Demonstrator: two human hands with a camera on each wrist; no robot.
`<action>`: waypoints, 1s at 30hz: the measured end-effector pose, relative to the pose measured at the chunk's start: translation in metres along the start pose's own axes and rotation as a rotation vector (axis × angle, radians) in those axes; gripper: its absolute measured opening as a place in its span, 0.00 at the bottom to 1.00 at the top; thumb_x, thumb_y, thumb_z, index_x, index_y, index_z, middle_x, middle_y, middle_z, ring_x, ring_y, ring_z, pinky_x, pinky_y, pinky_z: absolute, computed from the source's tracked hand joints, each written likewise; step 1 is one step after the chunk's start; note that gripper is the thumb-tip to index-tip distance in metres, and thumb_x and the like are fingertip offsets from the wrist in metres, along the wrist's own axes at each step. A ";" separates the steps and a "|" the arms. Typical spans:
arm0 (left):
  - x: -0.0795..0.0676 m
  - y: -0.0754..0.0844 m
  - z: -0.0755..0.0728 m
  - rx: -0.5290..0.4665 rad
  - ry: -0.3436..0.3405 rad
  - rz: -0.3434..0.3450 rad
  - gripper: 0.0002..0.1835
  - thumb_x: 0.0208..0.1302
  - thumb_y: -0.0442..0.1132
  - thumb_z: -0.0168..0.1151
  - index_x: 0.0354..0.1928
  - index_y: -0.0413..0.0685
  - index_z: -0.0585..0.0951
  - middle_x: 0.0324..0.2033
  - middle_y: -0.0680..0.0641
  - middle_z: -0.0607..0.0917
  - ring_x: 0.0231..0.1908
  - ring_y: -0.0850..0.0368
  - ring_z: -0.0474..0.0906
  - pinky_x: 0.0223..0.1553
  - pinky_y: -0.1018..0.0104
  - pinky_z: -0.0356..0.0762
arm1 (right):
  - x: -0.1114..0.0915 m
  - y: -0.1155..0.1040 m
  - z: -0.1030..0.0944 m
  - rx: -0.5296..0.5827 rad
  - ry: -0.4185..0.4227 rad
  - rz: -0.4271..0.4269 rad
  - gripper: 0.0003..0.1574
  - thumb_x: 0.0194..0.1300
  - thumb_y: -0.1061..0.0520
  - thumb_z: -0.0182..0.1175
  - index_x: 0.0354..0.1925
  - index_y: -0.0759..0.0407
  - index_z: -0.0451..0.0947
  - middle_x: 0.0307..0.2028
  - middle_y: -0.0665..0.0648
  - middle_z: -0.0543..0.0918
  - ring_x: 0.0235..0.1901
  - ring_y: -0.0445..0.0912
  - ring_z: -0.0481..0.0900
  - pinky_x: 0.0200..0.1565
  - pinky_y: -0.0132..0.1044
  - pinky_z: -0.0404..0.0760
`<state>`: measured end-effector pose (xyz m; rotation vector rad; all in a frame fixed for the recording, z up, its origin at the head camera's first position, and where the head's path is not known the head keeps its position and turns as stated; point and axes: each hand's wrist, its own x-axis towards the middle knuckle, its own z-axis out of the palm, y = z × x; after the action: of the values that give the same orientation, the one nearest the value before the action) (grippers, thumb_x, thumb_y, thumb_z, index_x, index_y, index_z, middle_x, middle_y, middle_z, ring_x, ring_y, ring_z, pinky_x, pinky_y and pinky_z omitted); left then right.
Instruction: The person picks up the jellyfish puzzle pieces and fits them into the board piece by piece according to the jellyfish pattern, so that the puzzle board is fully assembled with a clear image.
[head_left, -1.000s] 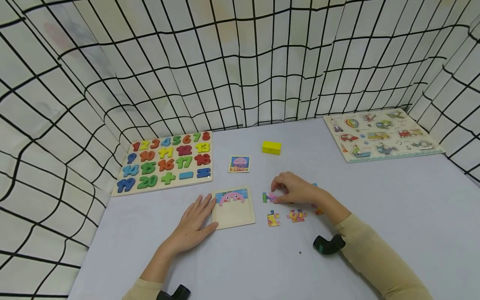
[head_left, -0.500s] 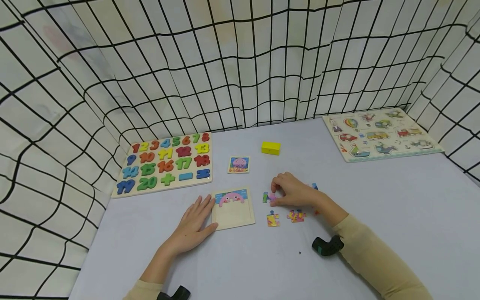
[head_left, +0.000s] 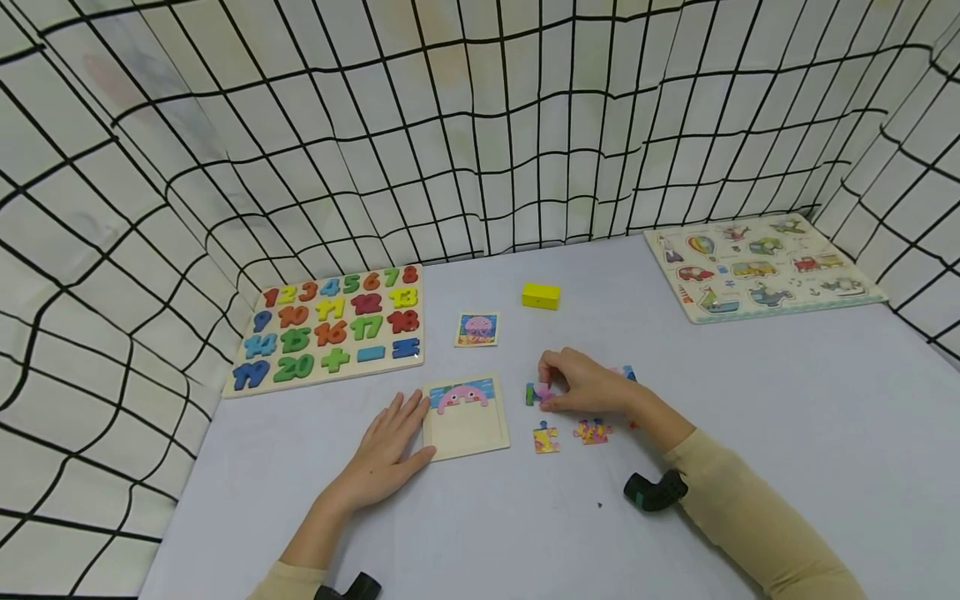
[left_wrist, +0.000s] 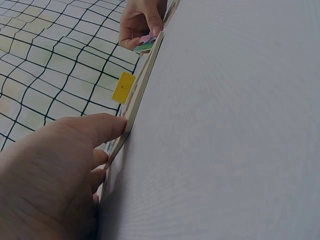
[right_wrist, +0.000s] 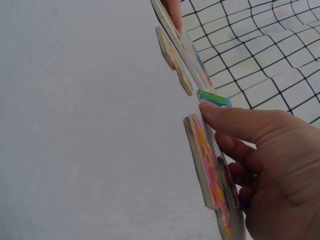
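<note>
My left hand (head_left: 386, 454) lies with straight fingers along the left edge of a small wooden puzzle tray (head_left: 465, 433). A strip with a pink cartoon face and blue background fills the tray's upper part; bare wood shows below. To the right of the tray, my right hand (head_left: 588, 383) pinches a green and pink jigsaw piece (head_left: 531, 394) between thumb and fingers. In the left wrist view this piece (left_wrist: 145, 46) is tilted at the fingertips. A yellow jigsaw piece (head_left: 546, 438) and a pink-yellow one (head_left: 592, 432) lie just below that hand. More pieces are partly hidden under the right wrist.
A small picture card (head_left: 477, 330) and a yellow block (head_left: 541, 296) lie beyond the tray. A number board (head_left: 349, 337) stands at the back left, a vehicle picture board (head_left: 787, 304) at the back right. Black netting (head_left: 510, 117) encloses the table's back and sides.
My right hand has shifted slightly left, and the green and pink piece has tilted a little in its fingers. The left hand stays on the tray's edge.
</note>
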<state>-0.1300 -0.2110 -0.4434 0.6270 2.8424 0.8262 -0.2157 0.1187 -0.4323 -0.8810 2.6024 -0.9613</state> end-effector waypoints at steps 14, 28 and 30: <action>0.000 0.003 -0.001 0.006 -0.004 -0.011 0.39 0.62 0.50 0.56 0.70 0.45 0.53 0.70 0.44 0.49 0.69 0.45 0.36 0.64 0.44 0.34 | 0.003 0.006 0.002 0.100 0.055 -0.040 0.17 0.55 0.54 0.66 0.37 0.52 0.67 0.28 0.49 0.70 0.31 0.43 0.69 0.32 0.32 0.70; 0.000 0.003 -0.001 -0.012 -0.006 -0.033 0.41 0.62 0.51 0.56 0.70 0.41 0.50 0.70 0.44 0.49 0.69 0.46 0.36 0.64 0.45 0.33 | 0.004 0.001 0.005 0.134 0.140 -0.050 0.06 0.62 0.56 0.60 0.37 0.51 0.71 0.29 0.47 0.76 0.31 0.42 0.72 0.33 0.31 0.74; 0.001 0.003 -0.001 -0.011 -0.005 -0.031 0.41 0.62 0.51 0.55 0.70 0.41 0.50 0.70 0.44 0.49 0.69 0.46 0.36 0.64 0.45 0.33 | 0.005 -0.001 0.004 0.149 0.144 -0.054 0.06 0.62 0.55 0.59 0.37 0.50 0.72 0.29 0.47 0.76 0.31 0.42 0.72 0.34 0.31 0.74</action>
<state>-0.1297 -0.2090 -0.4412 0.5806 2.8334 0.8338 -0.2170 0.1131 -0.4349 -0.8783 2.5935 -1.2586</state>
